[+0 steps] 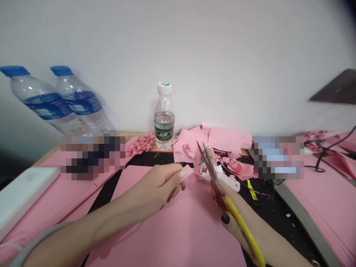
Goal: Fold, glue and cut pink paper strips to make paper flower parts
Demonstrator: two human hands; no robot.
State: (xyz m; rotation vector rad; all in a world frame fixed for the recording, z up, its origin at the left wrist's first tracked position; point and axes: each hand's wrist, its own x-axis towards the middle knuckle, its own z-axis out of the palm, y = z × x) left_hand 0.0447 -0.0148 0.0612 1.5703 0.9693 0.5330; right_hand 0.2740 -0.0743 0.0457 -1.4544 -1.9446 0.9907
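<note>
My left hand [169,181] pinches a small folded strip of pink paper [188,171] between thumb and fingers. In my right hand [236,222] is a pair of scissors [219,191] with yellow and red handles, their blades pointing up and slightly parted. The blade tips stand to the right of the strip, apart from it. A large pink sheet [172,237] lies flat beneath both hands. Just behind the scissors sit a white object [229,181], partly covered, and crumpled pink paper pieces [239,168].
A small water bottle [164,126] stands by the wall, with pink paper roses [143,142] beside it. Two large blue-capped bottles [79,102] lean at the left. Near them lies a white box-shaped object [25,193]. Pink sheets [328,207] and a dark cable [319,163] are at right.
</note>
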